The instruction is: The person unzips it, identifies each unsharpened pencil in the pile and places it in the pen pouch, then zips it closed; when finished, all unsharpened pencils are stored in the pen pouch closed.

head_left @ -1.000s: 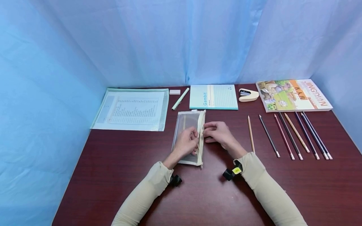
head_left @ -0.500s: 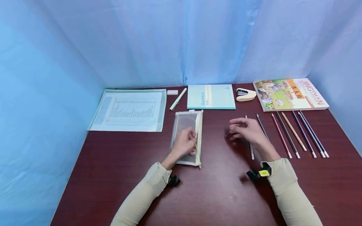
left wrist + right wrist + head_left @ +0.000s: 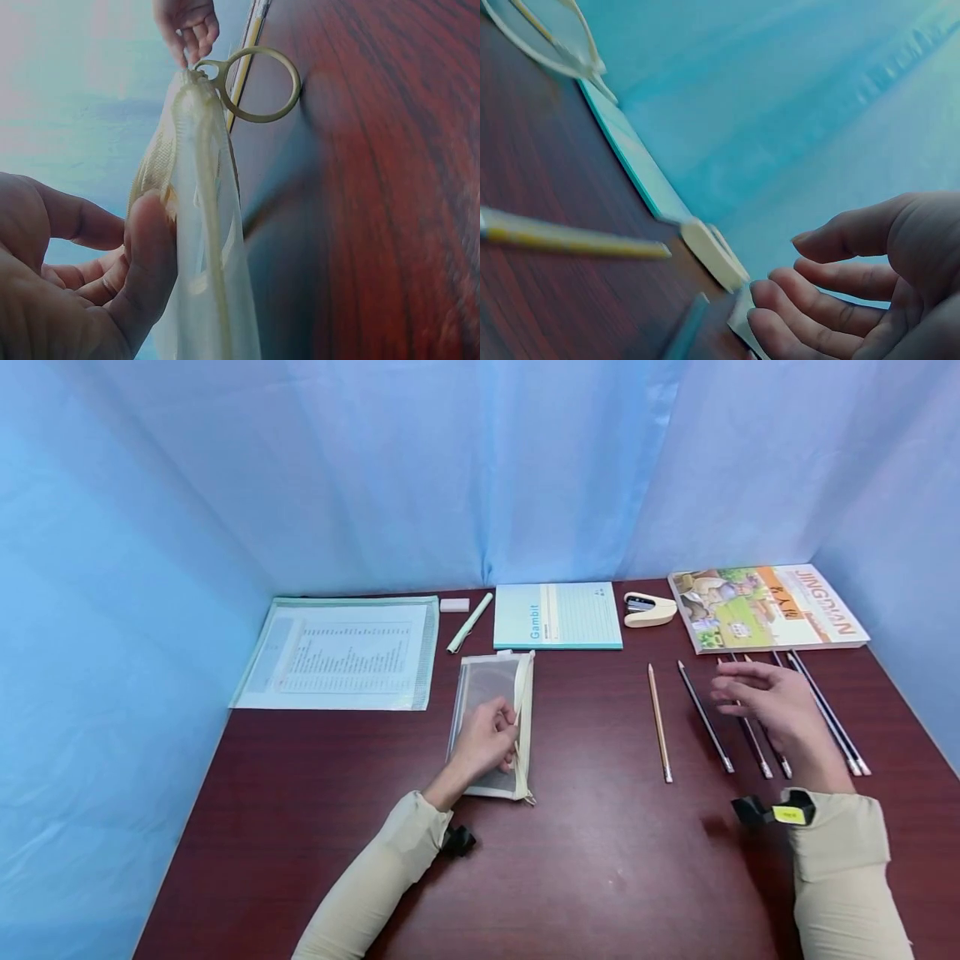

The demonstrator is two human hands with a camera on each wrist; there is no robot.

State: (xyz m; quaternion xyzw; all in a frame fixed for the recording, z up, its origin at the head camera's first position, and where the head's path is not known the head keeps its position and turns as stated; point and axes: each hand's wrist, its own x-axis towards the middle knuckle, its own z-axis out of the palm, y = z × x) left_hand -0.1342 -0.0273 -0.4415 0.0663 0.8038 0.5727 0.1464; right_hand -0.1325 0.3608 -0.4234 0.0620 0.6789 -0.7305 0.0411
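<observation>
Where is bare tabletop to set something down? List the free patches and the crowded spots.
Free: the near table between both sleeves, and the strip between mesh pouch and the leftmost pencil. Crowded: the pencil row under the right hand, and the back edge, from document folder to picture book.

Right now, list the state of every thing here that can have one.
Mesh zip pouch: unzipped, mouth held open.
Left hand: grips the pouch's edge.
Right hand: empty, fingers relaxed, above the coloured pencils.
Blue Gambit notebook: closed.
Pale green pen: capped.
</observation>
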